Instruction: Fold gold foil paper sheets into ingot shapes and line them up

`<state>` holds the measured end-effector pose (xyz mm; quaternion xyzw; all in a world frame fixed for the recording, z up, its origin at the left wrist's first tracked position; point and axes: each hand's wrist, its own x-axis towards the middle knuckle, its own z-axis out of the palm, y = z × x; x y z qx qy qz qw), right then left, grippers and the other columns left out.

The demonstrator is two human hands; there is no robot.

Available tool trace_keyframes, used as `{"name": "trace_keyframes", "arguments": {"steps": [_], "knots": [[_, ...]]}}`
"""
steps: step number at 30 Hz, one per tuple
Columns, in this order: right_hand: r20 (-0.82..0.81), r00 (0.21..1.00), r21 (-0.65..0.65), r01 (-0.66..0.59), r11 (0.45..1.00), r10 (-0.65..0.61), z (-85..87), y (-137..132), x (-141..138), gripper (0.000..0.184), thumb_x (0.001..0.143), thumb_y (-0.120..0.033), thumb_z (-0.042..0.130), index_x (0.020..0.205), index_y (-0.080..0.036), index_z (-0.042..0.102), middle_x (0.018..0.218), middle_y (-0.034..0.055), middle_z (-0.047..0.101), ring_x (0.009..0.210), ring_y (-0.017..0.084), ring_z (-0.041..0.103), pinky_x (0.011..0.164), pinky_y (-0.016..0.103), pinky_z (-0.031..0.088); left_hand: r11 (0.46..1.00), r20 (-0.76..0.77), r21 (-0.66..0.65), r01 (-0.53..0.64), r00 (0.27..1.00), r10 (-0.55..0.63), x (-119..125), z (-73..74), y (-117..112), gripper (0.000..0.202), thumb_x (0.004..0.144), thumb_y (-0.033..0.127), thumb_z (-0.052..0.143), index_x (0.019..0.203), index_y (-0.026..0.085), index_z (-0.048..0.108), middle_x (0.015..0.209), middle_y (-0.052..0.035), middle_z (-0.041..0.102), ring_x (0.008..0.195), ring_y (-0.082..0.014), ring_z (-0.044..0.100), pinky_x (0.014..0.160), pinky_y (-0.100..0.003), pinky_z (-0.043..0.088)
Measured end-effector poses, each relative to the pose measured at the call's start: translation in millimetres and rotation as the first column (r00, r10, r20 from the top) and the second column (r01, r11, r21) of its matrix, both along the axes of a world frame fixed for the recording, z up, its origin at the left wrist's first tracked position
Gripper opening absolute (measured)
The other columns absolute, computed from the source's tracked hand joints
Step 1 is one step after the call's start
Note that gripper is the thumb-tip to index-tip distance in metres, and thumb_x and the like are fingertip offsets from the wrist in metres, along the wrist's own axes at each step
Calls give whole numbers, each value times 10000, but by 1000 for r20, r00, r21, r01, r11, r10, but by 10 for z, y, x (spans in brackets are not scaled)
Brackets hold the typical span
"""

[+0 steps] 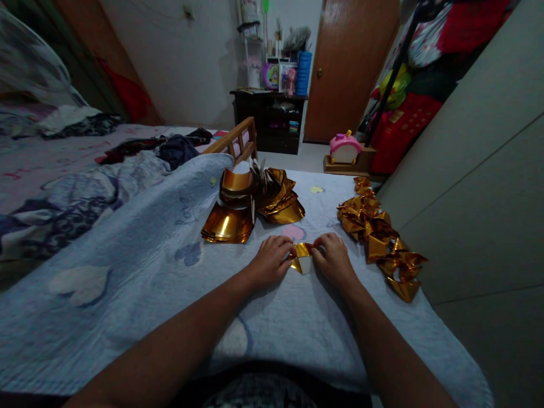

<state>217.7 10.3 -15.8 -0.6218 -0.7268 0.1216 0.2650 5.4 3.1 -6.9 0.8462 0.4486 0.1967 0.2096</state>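
Note:
Between my two hands a small sheet of gold foil paper [302,250] is partly folded, its pale underside showing at the near edge. My left hand [274,256] pinches its left end, and my right hand [334,258] pinches the right end. Both hands are low over the blue quilt. Beyond my left hand stand fanned stacks of gold foil paper [228,222], curved and glossy. To the right of my right hand lies a row of folded gold foil pieces [376,229], heaped against one another. My fingertips partly cover the sheet's ends.
A light blue quilt [263,311] with heart shapes covers the bed. Rumpled clothes [178,150] lie at the left. A wooden rail [242,139] rises behind the stacks. A pale cabinet wall [480,198] borders the right side; a dark shelf [270,122] stands at the back.

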Motion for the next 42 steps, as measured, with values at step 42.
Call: {"name": "trace_keyframes", "arguments": {"steps": [42], "knots": [[-681, 731, -218, -264, 940, 47, 93, -52, -97, 343, 797, -406, 674, 1062, -211, 579, 673, -56, 525, 592, 135, 487, 543, 247, 356, 898, 643, -438, 28, 708, 292, 127, 52, -13, 110, 826, 253, 617, 892, 166, 611, 768, 9, 604, 686, -116, 562, 643, -226, 443]]}}
